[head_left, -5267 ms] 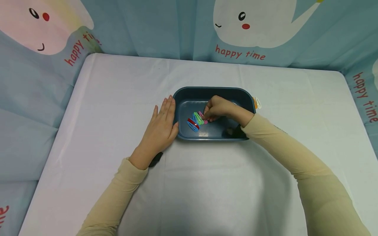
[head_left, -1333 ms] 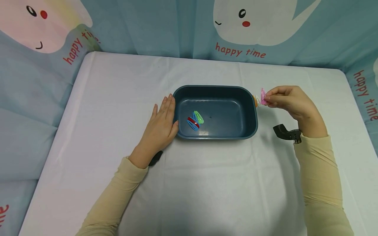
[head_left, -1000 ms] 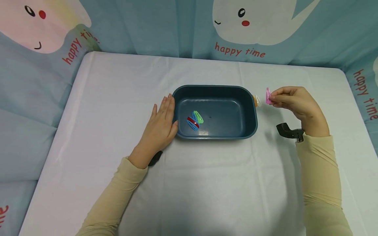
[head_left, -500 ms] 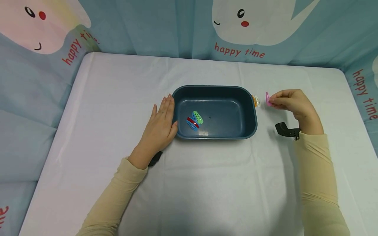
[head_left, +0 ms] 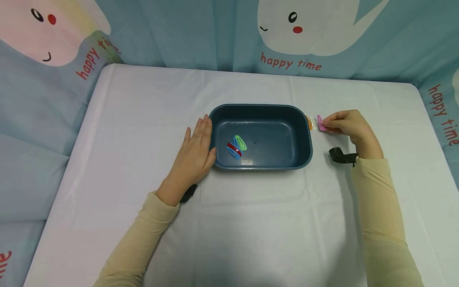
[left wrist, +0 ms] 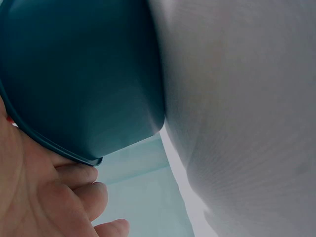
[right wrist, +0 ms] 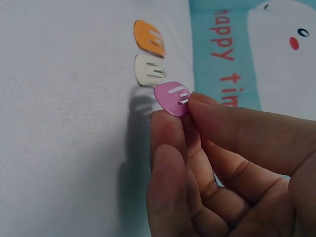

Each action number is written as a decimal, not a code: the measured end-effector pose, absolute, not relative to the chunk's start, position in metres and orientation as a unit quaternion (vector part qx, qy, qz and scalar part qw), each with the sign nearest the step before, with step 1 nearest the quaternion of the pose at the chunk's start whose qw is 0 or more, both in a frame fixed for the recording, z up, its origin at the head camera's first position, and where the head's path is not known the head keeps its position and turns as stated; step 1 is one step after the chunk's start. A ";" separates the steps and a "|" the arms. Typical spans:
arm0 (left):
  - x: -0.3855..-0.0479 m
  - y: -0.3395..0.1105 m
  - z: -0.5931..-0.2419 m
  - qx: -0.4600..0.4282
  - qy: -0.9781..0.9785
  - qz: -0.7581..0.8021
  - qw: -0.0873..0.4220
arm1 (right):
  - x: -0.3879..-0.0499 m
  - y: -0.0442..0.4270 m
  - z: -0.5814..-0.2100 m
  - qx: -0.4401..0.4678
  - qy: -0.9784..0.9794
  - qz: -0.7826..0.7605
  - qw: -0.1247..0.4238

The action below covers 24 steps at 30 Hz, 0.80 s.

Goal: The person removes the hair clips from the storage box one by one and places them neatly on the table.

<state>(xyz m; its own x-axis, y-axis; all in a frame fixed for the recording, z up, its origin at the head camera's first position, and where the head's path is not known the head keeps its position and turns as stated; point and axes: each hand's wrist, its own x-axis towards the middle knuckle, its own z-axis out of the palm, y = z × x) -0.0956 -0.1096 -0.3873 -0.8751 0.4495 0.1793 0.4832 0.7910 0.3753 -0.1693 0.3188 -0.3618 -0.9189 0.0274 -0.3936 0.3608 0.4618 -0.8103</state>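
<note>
Right grip [head_left: 351, 125]: closed in a pinch of thumb and fingertips, holding one pink hair clip [head_left: 320, 123]. Location: just left of the fingertips, beyond the right end of the bin [head_left: 276, 143], toward the far right corner of the worktop [head_left: 251, 223]. Long axis: roughly far edge to near edge, nearly parallel to white hair clip [head_left: 313, 122], next on the left, then orange hair clip [head_left: 309, 122]. Contact with worktop: cannot tell. Left grip [head_left: 195, 153]: fingers straight against the bin's left end, well apart; right grip nearer.
</note>
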 end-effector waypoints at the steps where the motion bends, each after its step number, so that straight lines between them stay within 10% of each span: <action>1: -0.096 -0.110 -0.387 -0.246 -0.945 -0.209 0.041 | -0.170 0.319 -0.363 0.117 0.840 -0.504 0.164; 24: -0.096 -0.109 -0.386 -0.247 -0.945 -0.209 0.041 | -0.175 0.314 -0.367 0.116 0.888 -0.423 0.136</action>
<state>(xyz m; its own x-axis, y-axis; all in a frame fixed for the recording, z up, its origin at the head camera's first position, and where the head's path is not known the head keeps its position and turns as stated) -0.0957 -0.1093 -0.3856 -0.8747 0.4499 0.1803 0.4840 0.7908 0.3746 -0.1754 0.3137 -0.3672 -0.9364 0.0906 -0.3390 0.3203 0.6151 -0.7205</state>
